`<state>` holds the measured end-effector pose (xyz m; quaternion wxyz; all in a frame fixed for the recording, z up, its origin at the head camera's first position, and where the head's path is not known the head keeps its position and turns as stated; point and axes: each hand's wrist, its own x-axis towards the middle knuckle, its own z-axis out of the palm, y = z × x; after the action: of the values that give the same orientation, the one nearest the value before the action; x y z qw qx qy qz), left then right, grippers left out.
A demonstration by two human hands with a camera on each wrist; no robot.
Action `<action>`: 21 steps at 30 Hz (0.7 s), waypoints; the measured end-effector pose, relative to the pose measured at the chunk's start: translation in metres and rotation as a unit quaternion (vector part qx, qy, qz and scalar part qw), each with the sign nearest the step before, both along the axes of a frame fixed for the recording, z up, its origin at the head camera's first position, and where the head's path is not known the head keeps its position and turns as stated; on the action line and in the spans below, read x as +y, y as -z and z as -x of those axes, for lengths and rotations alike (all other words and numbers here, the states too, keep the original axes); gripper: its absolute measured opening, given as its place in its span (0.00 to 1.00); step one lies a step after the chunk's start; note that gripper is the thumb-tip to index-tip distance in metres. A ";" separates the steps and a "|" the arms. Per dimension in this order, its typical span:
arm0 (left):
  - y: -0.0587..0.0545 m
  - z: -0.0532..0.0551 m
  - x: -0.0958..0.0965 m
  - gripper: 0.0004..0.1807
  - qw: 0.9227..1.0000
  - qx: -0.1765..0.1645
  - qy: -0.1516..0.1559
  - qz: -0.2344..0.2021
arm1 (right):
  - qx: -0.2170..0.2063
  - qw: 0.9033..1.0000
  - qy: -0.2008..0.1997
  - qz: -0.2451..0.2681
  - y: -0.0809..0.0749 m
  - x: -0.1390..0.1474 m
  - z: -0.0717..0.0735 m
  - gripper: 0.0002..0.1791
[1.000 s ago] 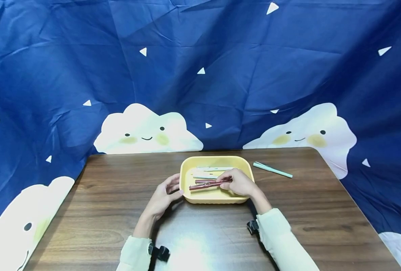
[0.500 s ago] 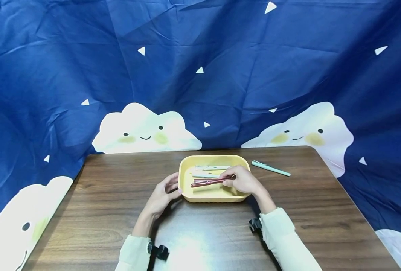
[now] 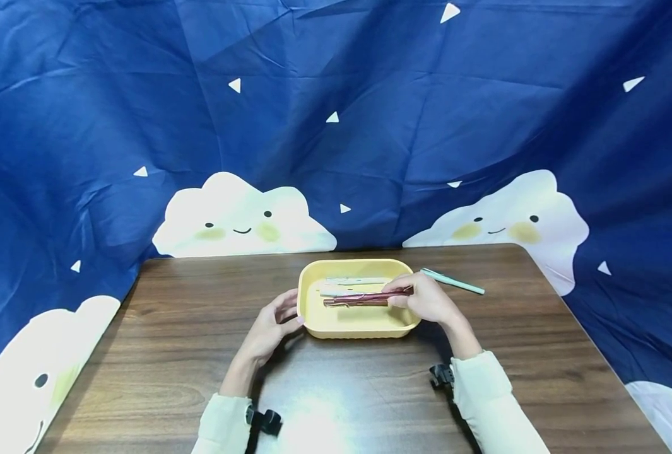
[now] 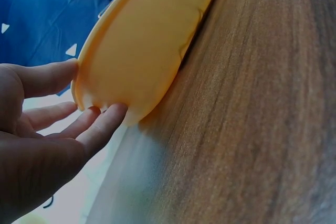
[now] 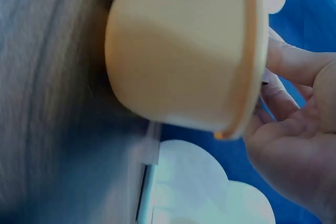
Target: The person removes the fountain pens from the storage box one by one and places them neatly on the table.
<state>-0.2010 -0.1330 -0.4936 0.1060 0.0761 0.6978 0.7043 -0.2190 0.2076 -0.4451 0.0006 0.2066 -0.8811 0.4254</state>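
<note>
My right hand (image 3: pixel 429 299) reaches over the right end of a yellow tray (image 3: pixel 358 331) and pinches a dark red pen (image 3: pixel 370 296) between thumb and fingers. A second dark red pen (image 3: pixel 364 304) lies close along it. Whether that one is also held I cannot tell. Behind them in the tray lie pale pens (image 3: pixel 355 280). My left hand (image 3: pixel 270 325) rests against the tray's left end. In the left wrist view its fingers (image 4: pixel 105 124) lie lightly bent against the outer wall. The right wrist view has the tray's wall hiding the pens.
A mint-green pen (image 3: pixel 455 282) lies on the wooden table (image 3: pixel 188 353), behind and to the right of the tray. A blue curtain (image 3: pixel 290 126) with white clouds hangs behind the table's far edge. Dark wrist cameras (image 3: pixel 440 376) sit at the sleeves.
My right hand has moved to the right with the dark red pen, which now lies more level. My left hand has stayed at the tray's left end.
</note>
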 end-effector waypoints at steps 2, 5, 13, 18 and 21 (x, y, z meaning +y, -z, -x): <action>0.000 0.000 0.000 0.34 1.000 0.004 0.002 0.002 | 0.002 1.000 0.004 0.004 -0.002 0.004 0.000 0.09; -0.002 0.000 -0.001 0.34 1.000 0.004 0.002 0.004 | 0.009 1.000 0.010 0.010 -0.003 0.011 0.000 0.09; -0.002 0.000 -0.001 0.34 1.000 0.006 0.004 0.001 | 0.019 0.999 0.038 0.009 -0.008 0.027 -0.004 0.10; -0.002 -0.001 -0.001 0.34 1.000 0.009 0.008 0.004 | 0.021 0.998 0.051 0.014 -0.009 0.038 -0.007 0.10; -0.002 -0.001 -0.001 0.34 1.000 0.007 0.008 0.006 | 0.019 0.998 0.066 0.004 -0.008 0.044 -0.009 0.09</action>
<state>-0.1999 -0.1336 -0.4920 0.1069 0.0860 0.7024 0.6984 -0.2097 0.2511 -0.4366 0.0465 0.1558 -0.8908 0.4244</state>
